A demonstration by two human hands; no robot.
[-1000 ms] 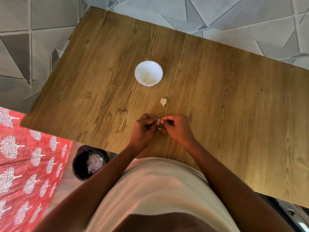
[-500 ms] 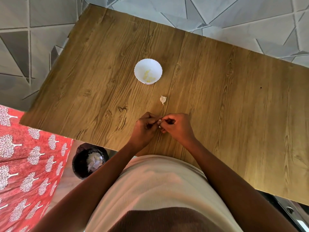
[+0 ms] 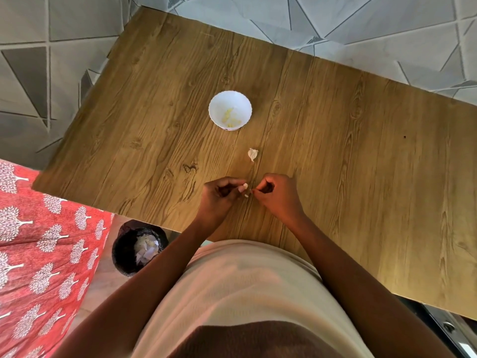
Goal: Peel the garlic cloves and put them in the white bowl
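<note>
While left hand [image 3: 219, 193] pinched garlic clove [image 3: 245, 186], right hand [image 3: 277, 193] fingers curled, contents unclear; clove could slip onto counter [image 3: 361, 151].

A wood-grain table [image 3: 335, 151] carried a white bowl [image 3: 218, 105] with pale yellow peeled pieces inside, and a single unpeeled garlic clove [image 3: 252, 154] lay on the bare surface just nearer the person, apart from the bowl
</note>
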